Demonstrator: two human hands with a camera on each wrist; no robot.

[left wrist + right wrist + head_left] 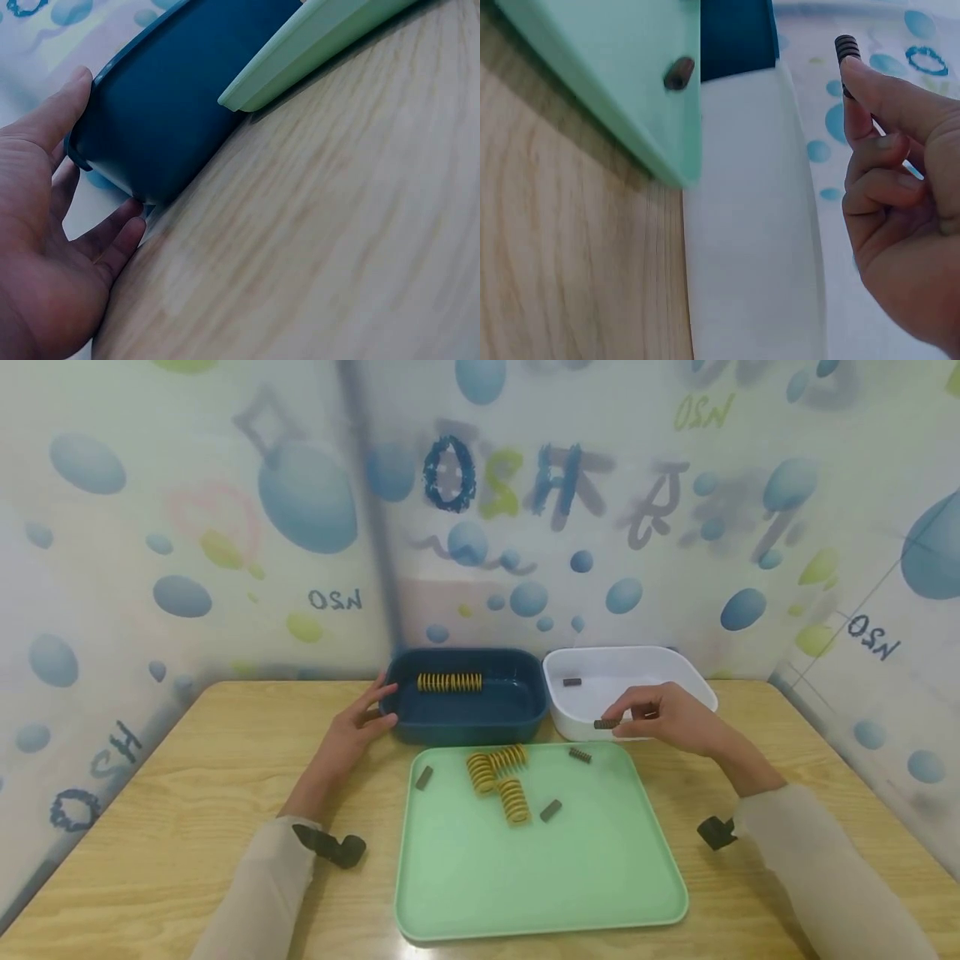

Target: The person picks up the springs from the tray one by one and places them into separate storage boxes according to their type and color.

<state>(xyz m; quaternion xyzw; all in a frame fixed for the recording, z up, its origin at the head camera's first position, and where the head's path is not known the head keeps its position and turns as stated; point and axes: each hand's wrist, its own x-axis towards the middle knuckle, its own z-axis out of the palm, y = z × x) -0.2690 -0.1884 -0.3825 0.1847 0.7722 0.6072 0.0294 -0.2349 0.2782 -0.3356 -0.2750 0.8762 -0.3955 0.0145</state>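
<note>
My right hand pinches a small dark coil spring between thumb and fingertips, above the near rim of the white container. In the right wrist view, the spring sticks out past the thumb. My left hand rests on the left end of the dark blue container. The left wrist view shows its thumb at the rim and other fingers fairly straight against the side. Yellow springs lie in a row inside the blue container. One small dark spring lies in the white container.
A light green tray lies in front of the containers. On it are three yellow springs and three small dark springs, spread apart. The wooden table meets a patterned backdrop behind and at both sides.
</note>
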